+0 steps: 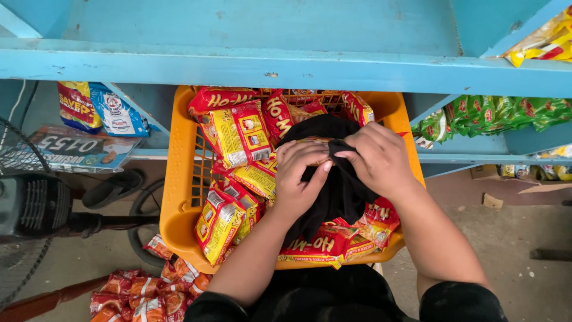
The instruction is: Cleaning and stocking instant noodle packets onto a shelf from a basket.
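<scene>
An orange plastic basket (177, 197) rests on my lap, filled with several red and yellow noodle packets (237, 132). A black plastic bag (333, 191) lies over the packets in the middle of the basket. My left hand (300, 179) grips the bag's edge from the left. My right hand (375, 158) pinches the same edge from the right, fingertips touching those of the left. A packet shows partly inside the bag's mouth, just above my fingers.
A blue wooden shelf (238, 65) runs across just beyond the basket. Green snack packets (494, 113) hang at the right, blue and red packets (98, 107) at the left. More orange packets (140, 295) lie on the floor at lower left beside a fan (27, 209).
</scene>
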